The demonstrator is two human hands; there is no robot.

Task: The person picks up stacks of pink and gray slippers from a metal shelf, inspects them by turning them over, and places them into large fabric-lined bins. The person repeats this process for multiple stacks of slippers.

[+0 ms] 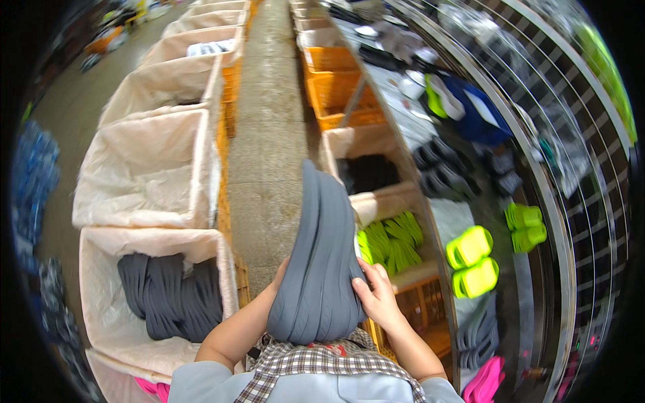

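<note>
Both of my hands hold up a thick stack of dark grey foam slippers [319, 269], pressed flat against each other, in front of my checked apron [316, 363]. My left hand [280, 274] grips the stack's left side, its fingers mostly hidden behind it. On the right side my right hand [377, 293] clasps the edge, thumb to the front. More dark grey slippers [175, 295] lie bunched in the lined bin [91, 289] at my left. Neon yellow-green slippers [393, 242] fill a lined crate just beyond my right hand.
A row of cloth-lined bins [144, 171] runs ahead on the left, with orange crates [346, 97] along the right. Between them stretches a concrete aisle [269, 107]. A shelf at right holds neon slides [470, 258], pink slippers [485, 381] and other footwear beside a wire rack [571, 134].
</note>
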